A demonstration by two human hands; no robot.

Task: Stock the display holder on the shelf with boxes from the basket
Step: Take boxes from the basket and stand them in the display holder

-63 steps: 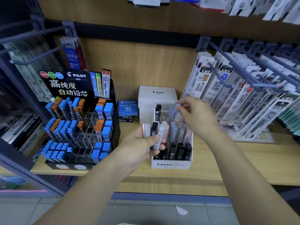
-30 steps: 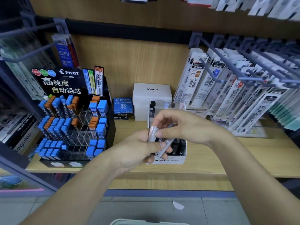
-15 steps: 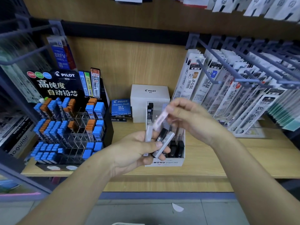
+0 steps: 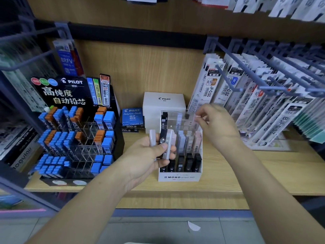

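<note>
The white MONO display holder [image 4: 179, 177] stands on the wooden shelf, with black boxes in its front row and pale ones behind. My left hand [image 4: 144, 159] hovers in front of its left side and grips a small bunch of slim boxes [image 4: 166, 143]: grey, black and white. Over the holder's back right corner, my right hand [image 4: 218, 127] pinches the top of a pale pink box [image 4: 197, 118] with its fingertips. That box's lower part blends into the clear back wall. The basket is not in view.
A black Pilot rack [image 4: 75, 138] of blue and orange boxes stands left of the holder. A white Pilot carton [image 4: 164, 103] and blue lead packs [image 4: 132, 117] sit behind. Refill packs hang on metal hooks [image 4: 255, 92] close to my right hand.
My right hand drew a pale pink box out of the bunch in my left hand and carried it up and right to the holder's back right corner. My left hand stayed put.
</note>
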